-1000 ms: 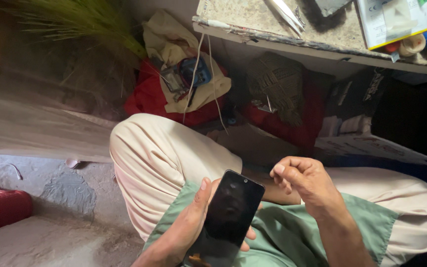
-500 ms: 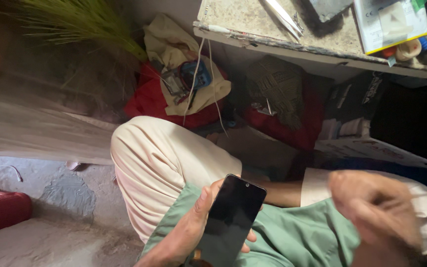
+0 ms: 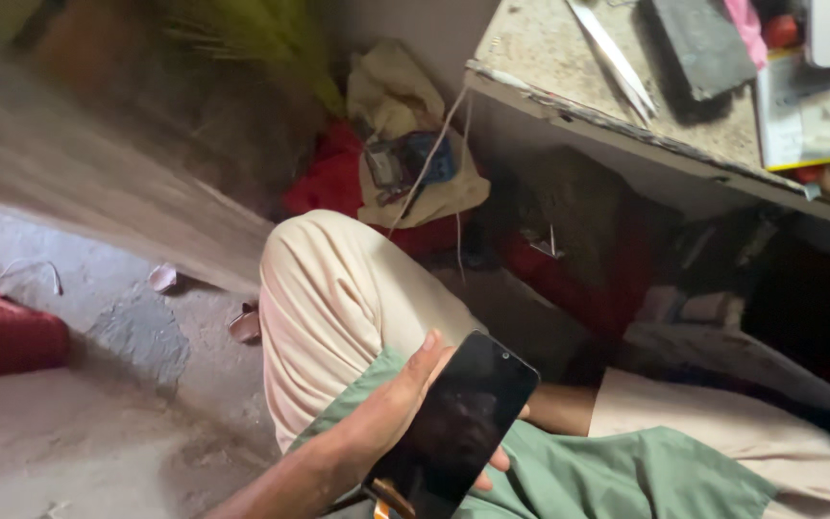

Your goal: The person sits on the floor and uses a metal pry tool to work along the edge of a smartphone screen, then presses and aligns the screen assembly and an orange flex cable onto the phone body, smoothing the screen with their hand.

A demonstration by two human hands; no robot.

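The left hand [image 3: 391, 413] is wrapped around a black phone [image 3: 458, 423], thumb up one side and fingertips poking out the other, just above the green cloth [image 3: 617, 481], and the phone looks thin, stiff, smooth and easy to break, so holding its edges seems safest.

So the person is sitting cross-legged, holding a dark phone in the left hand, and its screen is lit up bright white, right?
Not quite. The head view shows the phone held in the left hand over the lap, as you say, but its screen is dark, not lit up bright white. The right hand is out of view.
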